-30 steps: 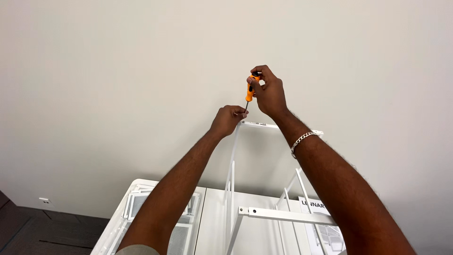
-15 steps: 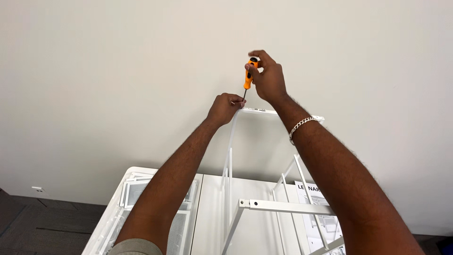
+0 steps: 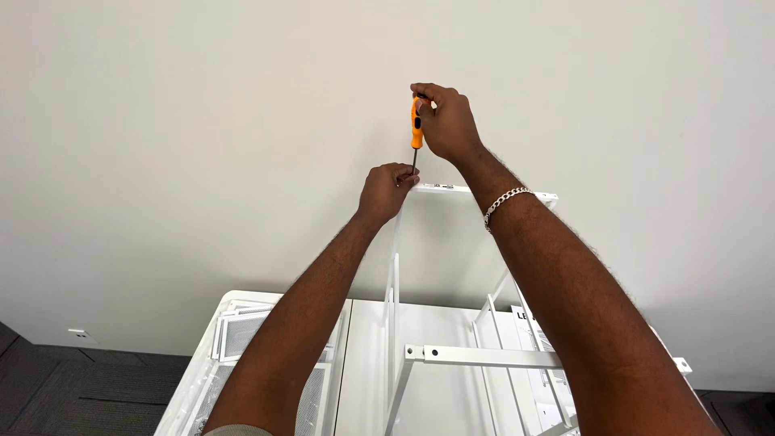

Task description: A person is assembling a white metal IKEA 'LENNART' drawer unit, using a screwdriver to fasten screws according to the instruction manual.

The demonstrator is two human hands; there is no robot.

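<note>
Plain off-white wall (image 3: pixel 161 121) fills most of the view, with dark carpet (image 3: pixel 48 387) down in the bottom left corner. Right hand (image 3: pixel 446 121) is wrapped around the top of a small orange screwdriver (image 3: pixel 416 129), held upright, tip pointing down at the top corner of a white metal frame (image 3: pixel 484 191). Left hand (image 3: pixel 387 190) is bunched up right at that corner, fingertips pinching something tiny by the tip; looks like a screw, but it's too small to say for sure.

The screwdriver looks light and stiff, and the fat orange handle is the obvious place to grip it. The frame seems to be thin painted tube and flat bar: rigid enough, probably wobbly while half built, and the paint likely scratches easily. Grabbing an upright or the crossbar (image 3: pixel 484 355) seems safest.

Below sits a white surface (image 3: pixel 436 323), with white mesh panels (image 3: pixel 242 339) stacked at its left and a paper sheet (image 3: pixel 541 379) at the right.
</note>
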